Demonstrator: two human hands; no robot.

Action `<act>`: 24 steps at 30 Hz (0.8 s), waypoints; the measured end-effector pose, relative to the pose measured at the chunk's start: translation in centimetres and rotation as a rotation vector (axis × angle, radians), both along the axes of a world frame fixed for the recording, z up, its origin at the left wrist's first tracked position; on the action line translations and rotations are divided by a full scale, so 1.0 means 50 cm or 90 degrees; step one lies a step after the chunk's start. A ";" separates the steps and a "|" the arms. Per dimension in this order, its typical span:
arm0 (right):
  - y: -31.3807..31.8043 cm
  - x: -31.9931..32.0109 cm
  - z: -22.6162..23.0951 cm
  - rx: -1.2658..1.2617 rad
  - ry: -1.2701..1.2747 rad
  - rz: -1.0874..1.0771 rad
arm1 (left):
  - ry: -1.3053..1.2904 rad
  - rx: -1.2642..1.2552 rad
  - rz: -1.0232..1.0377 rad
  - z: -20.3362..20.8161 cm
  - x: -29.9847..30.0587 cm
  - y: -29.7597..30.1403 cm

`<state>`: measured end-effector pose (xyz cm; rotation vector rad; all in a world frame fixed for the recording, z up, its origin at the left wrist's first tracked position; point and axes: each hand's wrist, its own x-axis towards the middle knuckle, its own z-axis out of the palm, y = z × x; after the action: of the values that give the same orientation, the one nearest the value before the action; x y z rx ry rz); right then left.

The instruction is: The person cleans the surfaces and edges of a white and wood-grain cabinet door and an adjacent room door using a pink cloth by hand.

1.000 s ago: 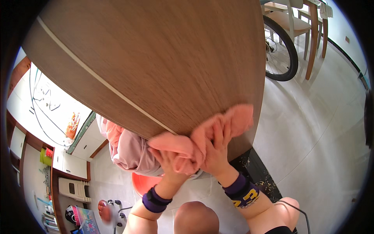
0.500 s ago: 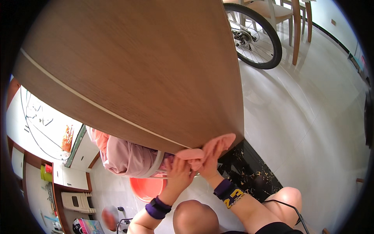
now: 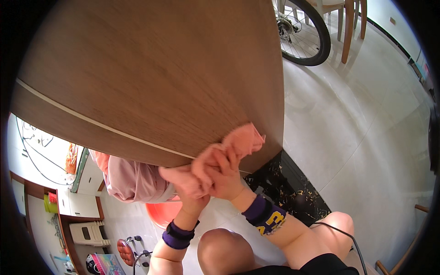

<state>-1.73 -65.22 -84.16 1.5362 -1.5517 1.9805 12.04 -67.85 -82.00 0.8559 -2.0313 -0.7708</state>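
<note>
A pink cloth (image 3: pixel 245 139) is bunched up in front of the lower part of a brown wooden door panel (image 3: pixel 160 68). My right hand (image 3: pixel 224 178) is closed round its middle, fingers curled into the folds, and one end sticks out above the knuckles. Just left of it and partly behind, my left hand (image 3: pixel 193 201) grips the lower left part of the cloth; most of its fingers are hidden by fabric and the other hand. Dark purple wristbands are on both wrists.
Pink garments (image 3: pixel 137 181) hang left of the door, above an orange-red basin (image 3: pixel 162 213). A black marble sill (image 3: pixel 293 190) lies under the door's edge. A bicycle wheel (image 3: pixel 305 32) and chairs stand at upper right. A red wheeled stool (image 3: pixel 126 252) stands at lower left.
Both hands have shifted up and left with the pink cloth, bunching it more. My right hand now overlaps the left. The whole view has turned slightly, moving the door and garments left.
</note>
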 end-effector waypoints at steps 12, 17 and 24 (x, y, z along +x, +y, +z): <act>0.140 0.047 -0.373 0.466 -0.030 0.044 | -0.567 -0.229 -0.110 -0.194 0.061 0.045; 0.137 0.070 -0.414 0.420 -0.125 0.089 | -0.541 -0.128 -0.151 -0.148 0.044 0.037; 0.063 0.106 -0.141 0.115 -0.365 0.070 | -0.403 -0.220 -0.113 -0.026 0.055 0.065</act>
<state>3.59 -62.05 -91.21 1.1828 -1.9262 2.5633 14.78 -64.62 -83.27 0.7827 -2.7238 -0.2231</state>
